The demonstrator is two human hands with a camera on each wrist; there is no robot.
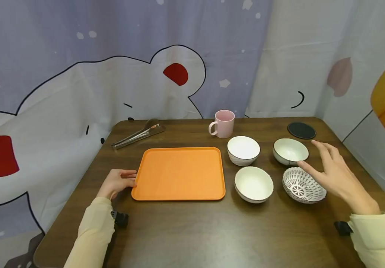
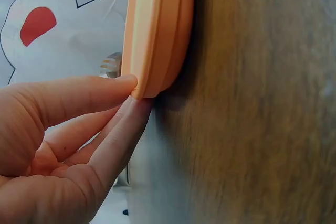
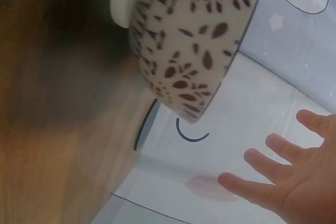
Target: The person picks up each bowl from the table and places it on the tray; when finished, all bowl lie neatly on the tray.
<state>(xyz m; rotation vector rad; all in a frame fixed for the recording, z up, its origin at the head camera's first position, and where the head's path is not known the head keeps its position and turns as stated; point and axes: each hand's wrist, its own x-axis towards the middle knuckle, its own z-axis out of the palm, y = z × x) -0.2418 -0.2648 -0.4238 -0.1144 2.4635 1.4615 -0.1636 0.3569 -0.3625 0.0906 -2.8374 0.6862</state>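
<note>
My left hand [image 1: 118, 182] is at the left edge of an orange tray [image 1: 180, 174]. In the left wrist view the thumb lies on the tray's rim [image 2: 149, 35] and the fingers come under it, pinching the edge. My right hand [image 1: 334, 173] hovers with spread, straight fingers beside a dark-patterned bowl [image 1: 304, 186] and a pale green bowl [image 1: 290, 150], holding nothing. The right wrist view shows the patterned bowl [image 3: 194, 45] near the fingers [image 3: 268, 166] and apart from them.
A white bowl [image 1: 243, 149] and a cream bowl [image 1: 254, 184] stand right of the tray. Behind are a pink mug [image 1: 224, 124], metal tongs [image 1: 139, 136] and a black round coaster [image 1: 301, 130]. A printed curtain [image 1: 118, 85] hangs behind the brown table [image 1: 192, 234].
</note>
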